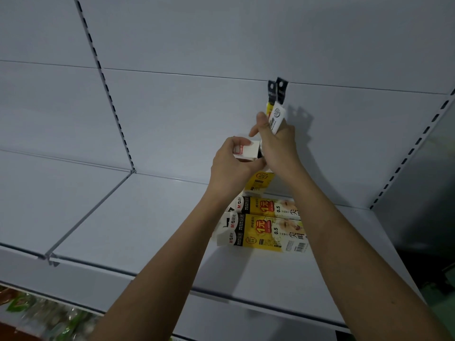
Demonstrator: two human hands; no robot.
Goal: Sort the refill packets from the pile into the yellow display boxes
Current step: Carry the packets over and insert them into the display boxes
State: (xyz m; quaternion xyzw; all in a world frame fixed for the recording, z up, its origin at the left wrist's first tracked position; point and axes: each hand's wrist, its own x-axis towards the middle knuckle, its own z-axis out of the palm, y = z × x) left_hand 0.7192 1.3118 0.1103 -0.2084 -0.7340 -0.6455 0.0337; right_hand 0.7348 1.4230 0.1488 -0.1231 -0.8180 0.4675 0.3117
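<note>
Right hand, centre of frame, curled round upright refill packets with black hanger tabs. Left hand, just left of it, pinching a white cardboard flap. Below the hands, right of centre, three yellow cardboard display boxes lying flat on the pale grey metal shelf, partly hidden by the wrists. Green blurred goods at lower left.
</note>
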